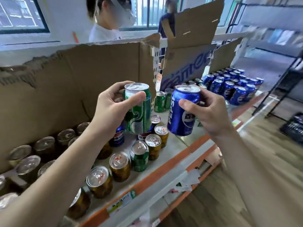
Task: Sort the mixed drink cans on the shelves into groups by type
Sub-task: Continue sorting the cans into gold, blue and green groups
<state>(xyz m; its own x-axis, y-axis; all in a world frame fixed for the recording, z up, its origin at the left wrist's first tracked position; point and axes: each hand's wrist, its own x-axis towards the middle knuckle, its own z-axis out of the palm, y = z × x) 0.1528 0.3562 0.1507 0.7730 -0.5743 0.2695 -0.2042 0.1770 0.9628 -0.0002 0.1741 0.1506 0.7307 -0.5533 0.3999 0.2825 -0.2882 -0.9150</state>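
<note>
Head view: left hand (111, 108) grips a green-and-white aluminium can (138, 110), right hand (211, 110) a blue Pepsi can (183, 110), both lifted clear of the orange-edged shelf (173, 159), presumably for separate groups.

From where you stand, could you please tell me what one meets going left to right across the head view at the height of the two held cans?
Cardboard wall → left hand → green can → blue Pepsi can → right hand → grouped blue cans on the shelf.
</note>
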